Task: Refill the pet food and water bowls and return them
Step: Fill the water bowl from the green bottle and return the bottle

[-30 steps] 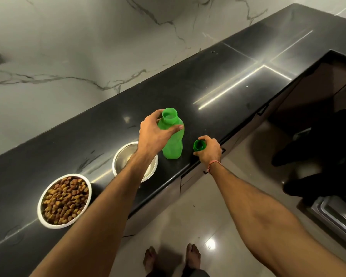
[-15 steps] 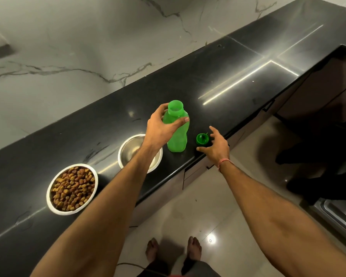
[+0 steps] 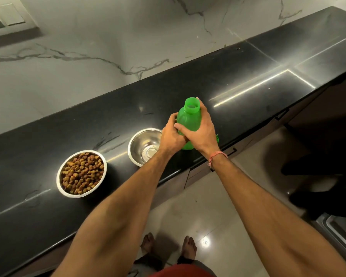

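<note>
The food bowl is filled, the water bowl is seen unfilled, and the uncapped bottle is gripped by both hands

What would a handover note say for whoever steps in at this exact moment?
Left hand: grips the green bottle low on its body.
Right hand: wraps the bottle from the right.
Bottle: uncapped, upright on the black counter.
Food bowl: full of kibble, on the counter.
Steel bowl: beside the bottle, no clear water fill.
Done: food refilled, cap off.
Left: pour water, recap, return both bowls.
</note>
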